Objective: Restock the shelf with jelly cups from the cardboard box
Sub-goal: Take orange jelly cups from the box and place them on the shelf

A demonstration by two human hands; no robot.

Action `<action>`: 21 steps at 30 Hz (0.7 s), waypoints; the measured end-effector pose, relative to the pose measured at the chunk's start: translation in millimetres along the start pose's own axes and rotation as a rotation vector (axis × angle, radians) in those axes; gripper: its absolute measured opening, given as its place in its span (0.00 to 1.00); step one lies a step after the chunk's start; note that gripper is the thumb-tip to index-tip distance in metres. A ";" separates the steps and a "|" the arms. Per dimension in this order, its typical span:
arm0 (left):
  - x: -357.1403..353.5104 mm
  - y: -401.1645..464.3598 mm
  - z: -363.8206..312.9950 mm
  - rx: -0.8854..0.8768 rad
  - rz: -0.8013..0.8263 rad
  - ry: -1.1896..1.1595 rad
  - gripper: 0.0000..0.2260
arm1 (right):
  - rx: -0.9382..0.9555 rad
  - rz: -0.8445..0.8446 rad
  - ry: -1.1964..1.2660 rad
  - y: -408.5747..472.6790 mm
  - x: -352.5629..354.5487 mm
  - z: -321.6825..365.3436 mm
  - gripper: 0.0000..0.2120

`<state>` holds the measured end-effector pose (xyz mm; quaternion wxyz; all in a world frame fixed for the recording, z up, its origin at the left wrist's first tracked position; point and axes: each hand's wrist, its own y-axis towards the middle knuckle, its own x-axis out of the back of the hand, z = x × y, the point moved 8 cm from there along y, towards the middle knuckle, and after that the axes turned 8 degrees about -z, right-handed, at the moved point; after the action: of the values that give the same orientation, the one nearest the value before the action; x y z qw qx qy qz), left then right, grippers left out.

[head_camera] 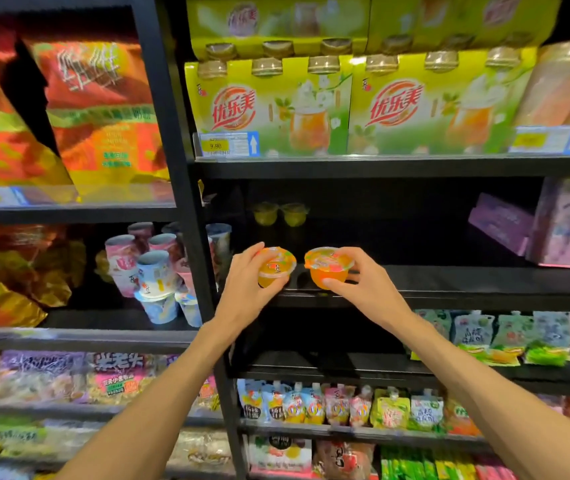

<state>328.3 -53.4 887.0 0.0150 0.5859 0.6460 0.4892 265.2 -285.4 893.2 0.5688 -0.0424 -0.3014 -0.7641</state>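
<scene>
At the front edge of the dark middle shelf (pixel 450 278), two orange jelly cups held side by side, near each other but apart. Left cup (pixel 276 266) gripped in the left hand (pixel 245 282), fingers curled round its far side and thumb under its near side, tilted so that the printed foil lid faces the camera. Right cup (pixel 328 266) pinched by the right hand (pixel 366 285), thumb along the lower front wall, fingers over the rim and lid from the right, lid tipped slightly toward the left. Whether either cup touches the shelf board: cannot tell. Both held low over its front lip.

Farther back on the same shelf, in shadow, two yellow jelly cups (pixel 280 213) standing just beside each other. To the right on that shelf, pink and purple boxes (pixel 553 226). Above, green and yellow multipacks of milk tea cups (pixel 269 109) with a price tag (pixel 230 144) at the shelf rail. Below, rows of pouch drinks (pixel 314 407) with spouts. Beyond the black upright post (pixel 186 202) to the left, red and orange snack bags (pixel 100 112) and a heap of toppled paper cups (pixel 152 268). Bare forearms reaching up from the bottom of the view.
</scene>
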 end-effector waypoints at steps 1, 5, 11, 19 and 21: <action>-3.9 4.7 7.3 0.027 0.009 -0.006 0.22 | -0.009 0.000 -0.005 5.9 -5.4 -2.1 0.27; -14.3 23.8 30.7 0.110 0.048 -0.028 0.22 | -0.034 -0.007 -0.047 26.7 -23.0 -11.1 0.27; -26.0 50.7 57.2 0.257 0.088 0.190 0.22 | -0.075 -0.051 -0.139 53.7 -36.6 -24.5 0.32; -60.8 98.7 98.2 0.459 0.205 0.335 0.19 | -0.017 -0.155 -0.396 57.9 -49.7 -32.4 0.31; -71.7 112.3 110.4 0.540 0.194 0.310 0.25 | -0.013 -0.164 -0.416 58.9 -49.4 -32.3 0.31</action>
<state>499.6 -59.4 862.7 -0.2860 0.5459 0.6882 0.3829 344.1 -270.2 871.1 0.4300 -0.1779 -0.4099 -0.7845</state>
